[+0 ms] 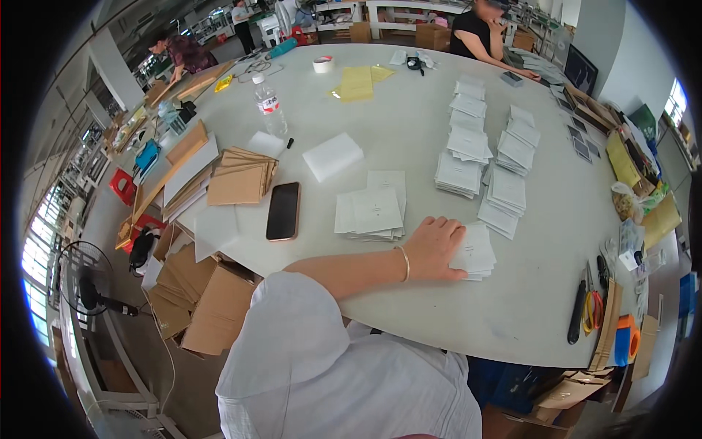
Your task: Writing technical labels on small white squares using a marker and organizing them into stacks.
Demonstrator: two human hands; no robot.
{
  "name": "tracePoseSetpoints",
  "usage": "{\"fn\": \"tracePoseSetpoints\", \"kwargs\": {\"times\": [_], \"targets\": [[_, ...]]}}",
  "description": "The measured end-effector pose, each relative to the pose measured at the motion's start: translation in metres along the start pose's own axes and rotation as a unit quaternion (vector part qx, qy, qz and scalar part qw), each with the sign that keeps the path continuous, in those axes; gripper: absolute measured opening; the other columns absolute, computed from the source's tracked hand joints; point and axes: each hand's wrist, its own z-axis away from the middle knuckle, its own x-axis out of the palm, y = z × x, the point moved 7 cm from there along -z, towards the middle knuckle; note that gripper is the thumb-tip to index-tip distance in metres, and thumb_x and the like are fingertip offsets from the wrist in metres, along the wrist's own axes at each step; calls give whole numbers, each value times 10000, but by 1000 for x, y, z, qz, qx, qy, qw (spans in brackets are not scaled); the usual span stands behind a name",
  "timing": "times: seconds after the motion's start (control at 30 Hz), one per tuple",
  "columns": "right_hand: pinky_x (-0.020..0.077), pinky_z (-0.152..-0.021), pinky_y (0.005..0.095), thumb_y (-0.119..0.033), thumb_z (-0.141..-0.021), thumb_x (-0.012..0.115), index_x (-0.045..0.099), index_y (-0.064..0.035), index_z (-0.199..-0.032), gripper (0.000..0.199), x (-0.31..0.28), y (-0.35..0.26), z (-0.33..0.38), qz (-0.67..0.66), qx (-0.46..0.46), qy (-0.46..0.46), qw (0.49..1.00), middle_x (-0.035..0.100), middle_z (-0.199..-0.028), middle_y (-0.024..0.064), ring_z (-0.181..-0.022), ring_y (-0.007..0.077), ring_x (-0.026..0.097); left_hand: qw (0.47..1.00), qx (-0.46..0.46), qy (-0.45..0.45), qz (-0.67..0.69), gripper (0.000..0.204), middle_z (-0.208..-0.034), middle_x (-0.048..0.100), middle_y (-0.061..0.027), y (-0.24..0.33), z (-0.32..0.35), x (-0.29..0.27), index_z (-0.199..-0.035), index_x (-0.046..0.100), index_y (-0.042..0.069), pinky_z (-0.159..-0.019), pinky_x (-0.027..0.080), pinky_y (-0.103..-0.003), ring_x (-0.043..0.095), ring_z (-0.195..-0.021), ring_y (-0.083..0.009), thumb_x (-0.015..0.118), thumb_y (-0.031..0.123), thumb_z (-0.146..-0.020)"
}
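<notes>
A large white table (409, 139) fills the scene, and a person in a black top (474, 33) works at its far edge. Many white card stacks (479, 157) lie in rows on the right part. Near the left edge sits a pile of brown cardboard sheets (240, 178) — just right of it a black phone (283, 211) lies flat. The left hand (433, 247) rests palm down, fingers spread flat, on a small stack of white cards (475, 251) near the front edge — pressing, not gripping. The right hand is not visible.
</notes>
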Motion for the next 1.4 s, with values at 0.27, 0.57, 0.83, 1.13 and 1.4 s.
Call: {"fn": "tracePoseSetpoints", "kwargs": {"times": [0.27, 0.57, 0.83, 1.13, 1.4], "targets": [[458, -687, 299, -237, -852, 615, 614, -63, -987, 220, 102, 43, 106, 65, 102, -13, 993, 617, -821, 69, -780, 160, 563, 1000, 1, 16, -17, 709, -1086, 486, -149, -5, -5, -1, -1109, 467, -39, -862, 375, -386, 488, -968, -280, 645, 483, -663], [415, -568, 230, -237, -862, 606, 616, -93, -901, 150, 116, 20, 127, -31, 107, 45, 993, 579, -727, 29, -660, 85, 526, 1000, -2, 12, -13, 702, -1057, 496, -149, -4, -7, 4, -1084, 481, -40, -846, 378, -381, 492, -944, -275, 650, 488, -653], [401, -540, 224, -238, -861, 605, 610, -94, -877, 145, 70, 17, 123, 85, 112, -2, 990, 566, -718, 19, -640, 75, 512, 1000, 3, 10, -16, 704, -1044, 504, -150, -4, -5, 5, -1071, 487, -43, -829, 376, -377, 497, -933, -273, 629, 512, -662], [384, -509, 218, -238, -861, 605, 603, -95, -849, 144, 94, -6, 119, 233, 94, -81, 965, 551, -708, 9, -619, 64, 497, 1000, -9, -2, -17, 687, -998, 513, -149, -7, -1, 3, -1033, 510, -47, -789, 374, -372, 500, -913, -265, 620, 522, -663], [353, -515, 230, -249, -864, 581, 573, -105, -779, 167, 166, -110, 126, 303, -10, -159, 939, 507, -685, -31, -590, 73, 429, 1000, -2, 21, -24, 645, -953, 512, -144, -6, 1, 4, -970, 523, -41, -746, 375, -374, 498, -876, -259, 624, 514, -657]]}}
